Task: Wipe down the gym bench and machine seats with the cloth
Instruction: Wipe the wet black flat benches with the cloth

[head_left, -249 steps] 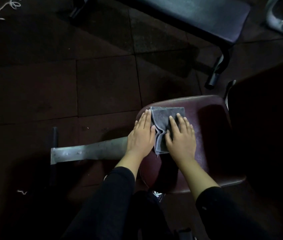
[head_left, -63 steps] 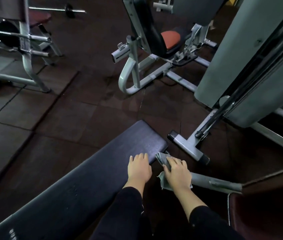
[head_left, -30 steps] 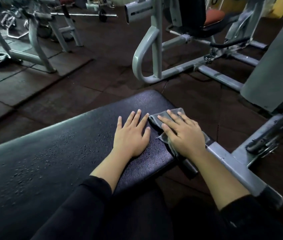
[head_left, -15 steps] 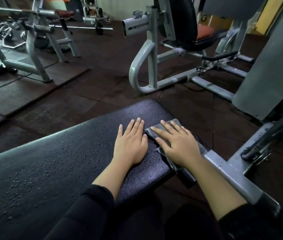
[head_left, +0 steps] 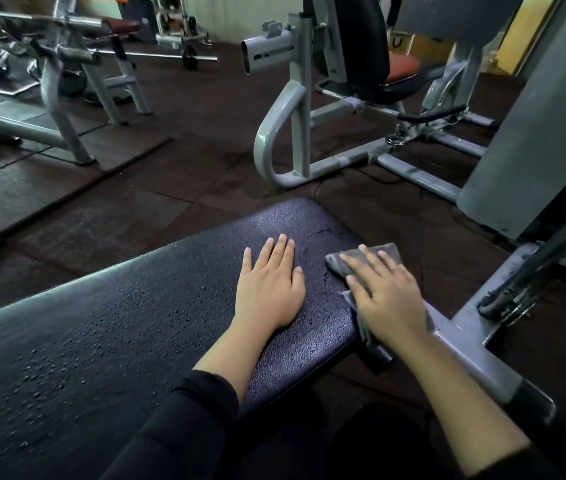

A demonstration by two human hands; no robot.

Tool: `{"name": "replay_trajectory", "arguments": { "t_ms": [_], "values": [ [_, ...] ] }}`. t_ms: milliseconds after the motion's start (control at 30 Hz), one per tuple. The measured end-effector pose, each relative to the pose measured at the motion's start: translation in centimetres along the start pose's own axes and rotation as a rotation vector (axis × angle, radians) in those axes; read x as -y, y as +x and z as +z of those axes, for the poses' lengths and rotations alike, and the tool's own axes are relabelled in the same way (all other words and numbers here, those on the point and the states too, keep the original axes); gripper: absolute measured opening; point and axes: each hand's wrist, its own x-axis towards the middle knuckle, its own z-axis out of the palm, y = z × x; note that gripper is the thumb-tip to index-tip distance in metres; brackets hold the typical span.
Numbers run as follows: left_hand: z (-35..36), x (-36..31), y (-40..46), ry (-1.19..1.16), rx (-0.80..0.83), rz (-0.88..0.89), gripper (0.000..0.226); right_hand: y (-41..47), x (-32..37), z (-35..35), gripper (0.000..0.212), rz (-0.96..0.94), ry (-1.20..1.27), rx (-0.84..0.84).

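Grey cloth (head_left: 366, 263) under flat right hand (head_left: 387, 299) overhangs the bench (head_left: 136, 323) edge and may slip off; left hand (head_left: 269, 289) lies flat, holding nothing.

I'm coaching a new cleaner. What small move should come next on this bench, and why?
Probably sweep the right hand and the grey cloth leftward along the bench. The cloth sits at the pad's right end, while water droplets still cover the pad to the left. The left hand lies flat in that path, so lift it first.

Both flat hands on bench (head_left: 136, 327), cloth (head_left: 375, 259) underneath right.
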Motion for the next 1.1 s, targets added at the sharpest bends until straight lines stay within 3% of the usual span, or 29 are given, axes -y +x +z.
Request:
{"name": "replay_trajectory", "arguments": {
  "t_ms": [67, 167, 367, 500, 633, 867, 1100],
  "values": [
    [0.0, 0.0, 0.1, 0.0, 0.004, 0.005, 0.057, -0.4, 2.3, 0.3, 0.053, -0.039, -0.051, -0.005],
    [-0.1, 0.1, 0.1, 0.001, 0.002, 0.002, 0.057, 2.8, 3.8, 0.9, 0.044, -0.053, -0.104, 0.145],
    [0.0, 0.1, -0.1, -0.003, -0.002, 0.0, 0.057, 8.7, -0.3, 0.8, 0.041, 0.075, 0.029, 0.272],
    [0.1, 0.0, 0.1, 0.003, -0.004, 0.001, 0.057, 5.0, -2.5, -0.2, 0.04, 0.138, 0.043, 0.164],
    [0.0, 0.1, 0.2, 0.007, -0.006, 0.001, 0.057, 0.8, 1.4, 0.0, 0.052, 0.051, -0.104, 0.07],
    [0.0, 0.1, 0.1, 0.025, -0.01, -0.003, 0.056, 7.0, 4.3, 1.8, 0.044, -0.04, -0.076, 0.215],
    [0.0, 0.0, 0.0, -0.004, -0.005, -0.008, 0.057, 8.4, -0.4, -0.2, 0.049, 0.198, 0.025, 0.252]
  ]
}}
